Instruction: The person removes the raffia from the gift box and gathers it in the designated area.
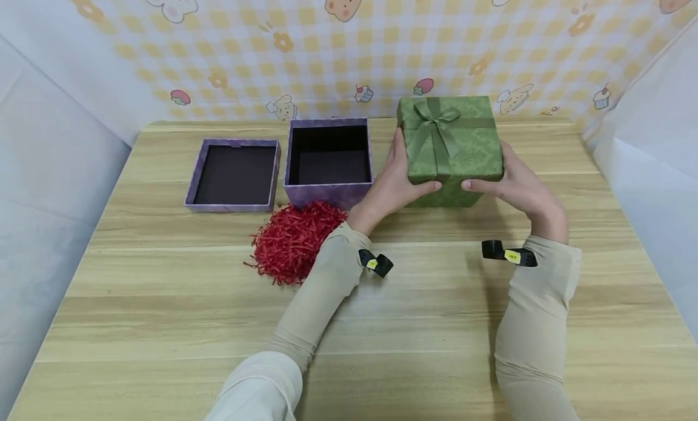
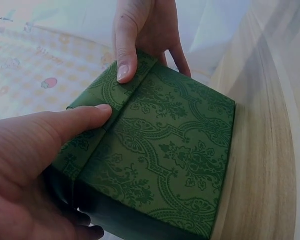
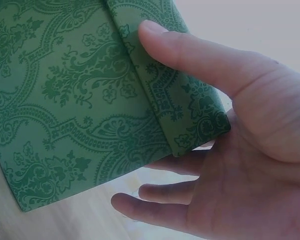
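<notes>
A green patterned gift box (image 1: 455,195) stands at the back right of the table, its lid (image 1: 477,148) on top, with a ribbon and bow (image 1: 434,122) across it. My left hand (image 1: 386,188) grips the lid's left side, thumb over the front band. From the opposite side my right hand (image 1: 526,188) holds the lid, its thumb (image 3: 189,52) pressed against the same band. In the left wrist view both thumbs lie on the lid's band, above the patterned box front (image 2: 164,150). Some fingers of each hand are hidden behind the lid's sides in the head view.
A purple box (image 1: 327,195) sits uncovered left of the green one, its dark inside showing. Farther left lies its matching purple lid (image 1: 229,208), inside up. Red shredded paper (image 1: 291,245) is heaped in front, beside my left forearm. A yellow checked cloth (image 1: 305,57) hangs behind.
</notes>
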Tool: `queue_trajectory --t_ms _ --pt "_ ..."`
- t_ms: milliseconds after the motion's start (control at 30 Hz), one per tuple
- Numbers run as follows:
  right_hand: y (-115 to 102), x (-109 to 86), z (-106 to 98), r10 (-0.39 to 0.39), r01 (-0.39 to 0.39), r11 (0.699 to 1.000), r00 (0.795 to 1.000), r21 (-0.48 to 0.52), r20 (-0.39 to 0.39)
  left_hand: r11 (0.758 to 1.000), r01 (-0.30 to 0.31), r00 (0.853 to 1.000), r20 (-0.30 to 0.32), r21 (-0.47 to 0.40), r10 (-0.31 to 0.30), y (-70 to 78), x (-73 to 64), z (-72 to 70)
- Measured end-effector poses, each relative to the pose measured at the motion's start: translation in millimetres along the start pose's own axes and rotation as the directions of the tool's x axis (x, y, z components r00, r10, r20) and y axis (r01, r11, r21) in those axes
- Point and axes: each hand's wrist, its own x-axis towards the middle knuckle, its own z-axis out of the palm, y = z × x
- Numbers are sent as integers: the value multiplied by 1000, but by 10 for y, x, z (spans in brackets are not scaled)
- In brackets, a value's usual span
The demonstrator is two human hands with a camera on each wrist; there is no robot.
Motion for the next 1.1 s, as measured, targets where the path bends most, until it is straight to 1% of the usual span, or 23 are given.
queue_trajectory --t_ms 300,433,600,800,1000,1100 --pt "-38 -25 0 -1 1 1000 1000 -10 -23 999 -34 999 -16 -8 34 47 -21 -21" --pt "-64 -32 1 -16 15 1000 999 -11 -33 1000 -30 999 -16 -6 30 73 -32 -40" --pt "-105 -59 -7 -9 7 999 998 -32 -59 1000 -19 1000 -6 -14 19 98 -38 -57" --pt "-156 -92 -20 -13 9 999 996 -45 -89 998 -57 998 -26 -26 57 115 -37 -65" --pt "-214 -133 -36 -15 12 999 996 -31 -85 997 -76 997 -32 -27 75 130 -41 -70" --pt "-243 -146 -42 -9 5 999 997 -38 -82 995 -95 995 -39 -29 94 139 -43 -81"
